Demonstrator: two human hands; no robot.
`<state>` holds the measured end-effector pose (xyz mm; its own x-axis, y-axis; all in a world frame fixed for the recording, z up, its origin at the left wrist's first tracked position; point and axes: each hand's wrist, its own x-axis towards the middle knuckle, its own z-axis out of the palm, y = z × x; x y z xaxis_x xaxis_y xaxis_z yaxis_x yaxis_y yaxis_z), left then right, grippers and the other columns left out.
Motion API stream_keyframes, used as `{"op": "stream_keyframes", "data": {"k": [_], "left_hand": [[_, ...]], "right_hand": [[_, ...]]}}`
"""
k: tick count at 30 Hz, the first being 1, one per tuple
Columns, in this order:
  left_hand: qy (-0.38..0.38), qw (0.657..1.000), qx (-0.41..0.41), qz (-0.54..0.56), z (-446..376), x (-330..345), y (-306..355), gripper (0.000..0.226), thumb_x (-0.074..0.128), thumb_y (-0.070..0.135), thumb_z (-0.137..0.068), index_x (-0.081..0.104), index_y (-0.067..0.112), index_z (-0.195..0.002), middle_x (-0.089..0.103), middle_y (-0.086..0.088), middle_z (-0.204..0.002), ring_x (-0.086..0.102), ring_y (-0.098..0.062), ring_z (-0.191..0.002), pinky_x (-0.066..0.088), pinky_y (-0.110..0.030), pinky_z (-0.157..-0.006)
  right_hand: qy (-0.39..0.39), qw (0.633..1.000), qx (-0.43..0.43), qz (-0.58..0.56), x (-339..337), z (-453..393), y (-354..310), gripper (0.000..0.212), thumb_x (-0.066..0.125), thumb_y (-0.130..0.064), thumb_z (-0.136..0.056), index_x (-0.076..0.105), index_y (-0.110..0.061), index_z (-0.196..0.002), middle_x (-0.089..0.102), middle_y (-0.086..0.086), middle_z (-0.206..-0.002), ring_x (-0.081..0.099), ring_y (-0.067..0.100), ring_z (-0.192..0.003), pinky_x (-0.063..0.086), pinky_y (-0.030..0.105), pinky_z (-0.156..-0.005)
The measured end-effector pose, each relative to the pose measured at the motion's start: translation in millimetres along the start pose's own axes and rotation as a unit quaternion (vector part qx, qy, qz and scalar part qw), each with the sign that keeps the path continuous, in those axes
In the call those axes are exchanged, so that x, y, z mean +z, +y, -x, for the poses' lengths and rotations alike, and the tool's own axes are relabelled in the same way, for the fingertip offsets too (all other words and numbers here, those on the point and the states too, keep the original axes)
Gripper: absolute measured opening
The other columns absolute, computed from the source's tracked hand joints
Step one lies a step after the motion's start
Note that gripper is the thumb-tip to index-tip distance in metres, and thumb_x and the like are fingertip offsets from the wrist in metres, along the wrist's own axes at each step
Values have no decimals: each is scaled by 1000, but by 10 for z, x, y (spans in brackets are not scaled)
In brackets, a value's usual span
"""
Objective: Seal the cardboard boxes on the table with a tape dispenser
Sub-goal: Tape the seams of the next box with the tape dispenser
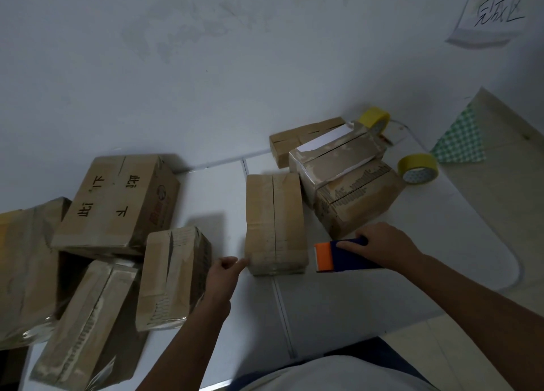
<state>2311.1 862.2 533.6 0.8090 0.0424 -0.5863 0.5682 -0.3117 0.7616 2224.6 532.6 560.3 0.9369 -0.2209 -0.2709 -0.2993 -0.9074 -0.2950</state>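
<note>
A long cardboard box (275,223) with a slit down its top lies in the middle of the white table (368,296). My left hand (222,276) reaches its near left corner, and an extended finger touches it. My right hand (382,246) grips a blue and orange tape dispenser (338,256) just right of the box's near end, orange end toward the box.
Several boxes lie at the left, one with black characters (117,202), one small box (173,276) beside my left hand. A stack of three boxes (338,167) stands at the back right, with two yellow tape rolls (418,168) nearby. A wall is behind the table.
</note>
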Motion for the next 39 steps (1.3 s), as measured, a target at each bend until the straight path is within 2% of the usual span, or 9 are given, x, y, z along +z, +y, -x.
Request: {"op": "stream_keyframes", "data": {"k": [2, 8, 12, 16, 23, 25, 27, 33, 39], "left_hand": [[0, 1000, -5, -13, 2, 23, -12, 35, 77, 26, -85, 56, 12, -109, 58, -4, -101, 56, -22, -98, 49, -39, -91], [26, 998, 28, -54, -120, -65, 61, 34, 77, 24, -85, 55, 12, -108, 57, 0, -94, 54, -17, -89, 42, -28, -69], [18, 985, 47, -168, -341, -246, 208, 40, 76, 27, -85, 54, 8, -113, 58, -5, -104, 53, -19, -95, 40, -30, -80], [14, 982, 40, -182, -429, -276, 225, 44, 78, 24, -84, 56, 2, -116, 58, -8, -106, 53, -21, -97, 43, -32, -88], [-4, 979, 48, -198, -428, -321, 214, 43, 76, 27, -86, 58, 3, -117, 59, -5, -107, 55, -20, -100, 42, -30, -87], [-6, 976, 50, -214, -436, -352, 242, 35, 72, 23, -89, 61, 3, -115, 63, -8, -109, 59, -23, -102, 45, -31, -88], [2, 972, 54, -228, -452, -399, 278, 20, 63, 11, -94, 65, 2, -112, 68, -14, -110, 62, -24, -96, 47, -29, -79], [-30, 916, 101, -387, -494, -506, 474, 27, 49, 1, -93, 70, 8, -108, 68, -12, -113, 62, -26, -98, 47, -28, -80], [-28, 840, 127, -527, -458, -535, 633, 40, 46, 5, -93, 70, 19, -121, 66, -10, -127, 63, -26, -111, 52, -34, -94]], "right_hand": [[-5, 1000, 15, 6, 40, 4, -27, 61, 42, -82, -75, 46, -24, -57, 49, -6, -56, 45, 6, -51, 27, 24, -48], [-17, 997, 71, -18, 183, 91, -254, 63, 47, -76, -81, 44, -18, -57, 45, -1, -55, 44, 9, -50, 27, 24, -47], [-4, 995, 92, -36, 314, 177, -469, 61, 46, -76, -81, 43, -20, -58, 46, -3, -58, 46, 10, -54, 29, 26, -48], [-10, 992, 109, -57, 361, 197, -521, 61, 45, -76, -81, 42, -20, -59, 45, -3, -60, 47, 13, -57, 29, 26, -49], [-20, 994, 98, -45, 388, 147, -540, 60, 44, -74, -83, 44, -18, -62, 45, -2, -61, 46, 13, -57, 31, 29, -51], [-23, 994, 98, -40, 394, 146, -542, 60, 44, -74, -83, 41, -19, -60, 44, -3, -60, 44, 12, -55, 30, 28, -50], [-24, 994, 99, -38, 405, 145, -543, 60, 44, -74, -84, 40, -19, -59, 43, -3, -60, 43, 11, -54, 29, 28, -49], [-23, 995, 93, -21, 408, 109, -566, 60, 44, -75, -83, 40, -20, -59, 42, -3, -59, 41, 10, -53, 26, 26, -46], [-20, 995, 94, -32, 432, 110, -540, 60, 45, -74, -83, 44, -18, -60, 44, -2, -59, 43, 9, -51, 28, 26, -48]]}}
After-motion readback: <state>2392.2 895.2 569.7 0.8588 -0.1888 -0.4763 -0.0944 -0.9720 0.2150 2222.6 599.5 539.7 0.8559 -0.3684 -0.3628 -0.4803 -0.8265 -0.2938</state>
